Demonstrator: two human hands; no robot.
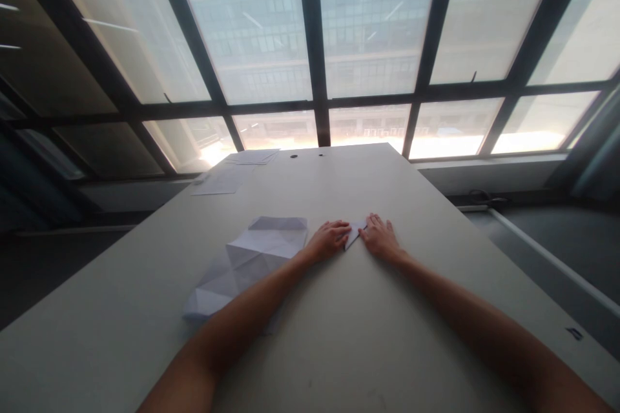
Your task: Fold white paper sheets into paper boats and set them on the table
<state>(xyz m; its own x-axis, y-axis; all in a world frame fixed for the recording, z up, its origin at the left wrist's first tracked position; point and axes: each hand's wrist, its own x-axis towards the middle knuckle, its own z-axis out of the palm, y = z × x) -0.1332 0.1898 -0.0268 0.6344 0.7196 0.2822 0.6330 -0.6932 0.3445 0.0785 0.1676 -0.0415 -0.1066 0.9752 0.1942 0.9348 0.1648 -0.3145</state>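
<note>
A small folded piece of white paper (355,233) lies on the white table between my two hands, with a pointed corner toward me. Its left side is gripped by my left hand (332,237), fingers bent over it and thumb close to the near edge; part of the paper is hidden under them. My right hand (380,235) rests on the paper's right edge, fingers stretched out and thumb touching it. Beside my left forearm lies a large creased sheet of paper (264,248), partly covered by that arm.
Several flat paper sheets (225,179) lie at the table's far left. Two small dark holes (293,156) show near the far edge of the white table (368,181). A small dark mark or label (574,333) is at the right edge. Large windows (266,26) stand beyond.
</note>
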